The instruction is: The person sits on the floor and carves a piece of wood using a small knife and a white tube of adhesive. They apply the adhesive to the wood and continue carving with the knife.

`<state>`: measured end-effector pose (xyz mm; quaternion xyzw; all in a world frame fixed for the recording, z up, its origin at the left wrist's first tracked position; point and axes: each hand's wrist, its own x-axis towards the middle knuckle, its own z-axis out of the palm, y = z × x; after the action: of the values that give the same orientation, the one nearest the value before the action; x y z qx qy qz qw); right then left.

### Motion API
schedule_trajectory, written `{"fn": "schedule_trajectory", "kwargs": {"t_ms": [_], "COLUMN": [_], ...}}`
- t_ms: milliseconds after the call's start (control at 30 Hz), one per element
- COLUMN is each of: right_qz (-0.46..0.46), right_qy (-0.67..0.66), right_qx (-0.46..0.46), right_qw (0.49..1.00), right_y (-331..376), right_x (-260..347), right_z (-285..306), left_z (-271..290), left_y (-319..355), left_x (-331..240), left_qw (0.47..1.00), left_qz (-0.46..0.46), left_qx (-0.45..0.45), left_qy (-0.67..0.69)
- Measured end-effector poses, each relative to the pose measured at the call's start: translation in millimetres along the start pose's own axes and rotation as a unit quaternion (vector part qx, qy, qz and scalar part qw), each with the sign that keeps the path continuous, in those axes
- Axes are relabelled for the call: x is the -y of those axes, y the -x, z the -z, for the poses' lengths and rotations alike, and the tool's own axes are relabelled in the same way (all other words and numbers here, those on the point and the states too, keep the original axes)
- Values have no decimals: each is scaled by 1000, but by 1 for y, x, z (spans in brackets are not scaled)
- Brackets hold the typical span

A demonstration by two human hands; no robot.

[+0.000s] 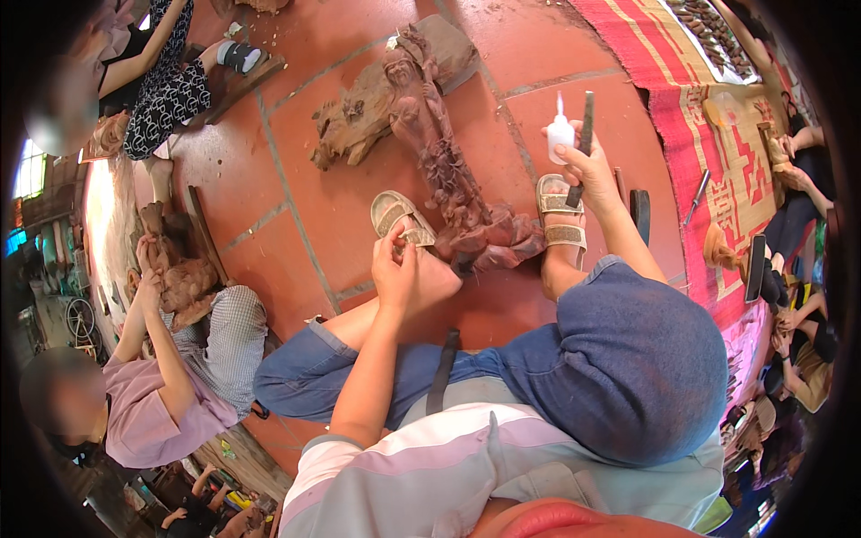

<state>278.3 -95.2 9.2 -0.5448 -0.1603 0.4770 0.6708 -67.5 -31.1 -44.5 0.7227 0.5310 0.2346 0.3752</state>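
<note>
A carved reddish-brown wooden statue (432, 134) of a robed, bearded figure lies on the floor, its wide base between my feet and its head on a rough piece of wood (354, 121). My right hand (587, 166) is raised above my right sandal, closed around a small white squeeze bottle (560, 136) with a thin nozzle pointing up. The same hand grips a dark flat strip (587, 121), perhaps a file. My left hand (395, 269) hovers beside the statue's base, over my left foot, its fingers pinched; whatever they hold is too small to see.
To the left, a seated person (161, 386) handles another wood carving (184, 278); one more sits at the upper left. A red patterned mat (664, 108) on the right bears a pen-like tool (697, 197) and small carved pieces. A dark strap-like piece (443, 372) rests on my lap.
</note>
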Motion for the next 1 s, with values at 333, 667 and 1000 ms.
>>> {"fn": "schedule_trajectory", "kwargs": {"t_ms": [333,667,1000], "right_qz": [14,21,-19], "right_qy": [5,29,21], "right_qx": [-58,-93,-81], "right_qw": [998,995,996], "right_y": [4,7,14], "right_x": [-2,-19,-26], "right_z": [29,24,27], "left_z": [0,5,-19], "left_y": [-1,-106,-151], "left_x": [-3,-85,-92], "left_qw": [1000,995,991], "left_qz": [14,-80,-32], "left_qx": [3,-2,108], "left_qy": [22,51,-71]}}
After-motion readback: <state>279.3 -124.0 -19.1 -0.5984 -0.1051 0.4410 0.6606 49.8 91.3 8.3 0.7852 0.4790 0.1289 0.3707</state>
